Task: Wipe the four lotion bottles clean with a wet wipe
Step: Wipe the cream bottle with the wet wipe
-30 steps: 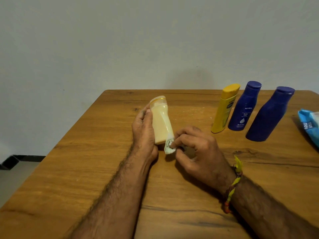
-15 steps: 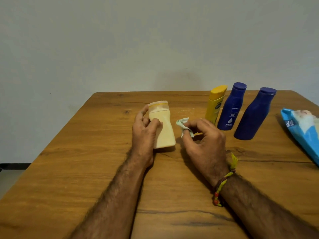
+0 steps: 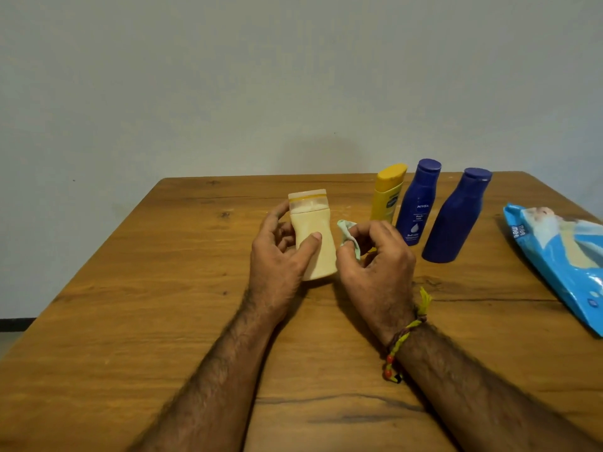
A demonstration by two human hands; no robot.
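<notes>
fingers (image 3: 277, 223) of the left hand (image 3: 277, 259) curl round a cream lotion bottle (image 3: 313, 243), thumb across its front; it stands upright on the tabletop (image 3: 163, 288). fingers of the right hand (image 3: 378, 259) pinch a crumpled wet wipe (image 3: 349, 239), just beside the bottle's right flank; contact unclear. beyond the right fingers: yellow bottle (image 3: 386, 194), labelled blue bottle (image 3: 419, 203), plain blue bottle (image 3: 456, 220), all upright. farther right lies a blue wipes pack (image 3: 561, 259). beaded thread band (image 3: 404, 337) on right wrist.
</notes>
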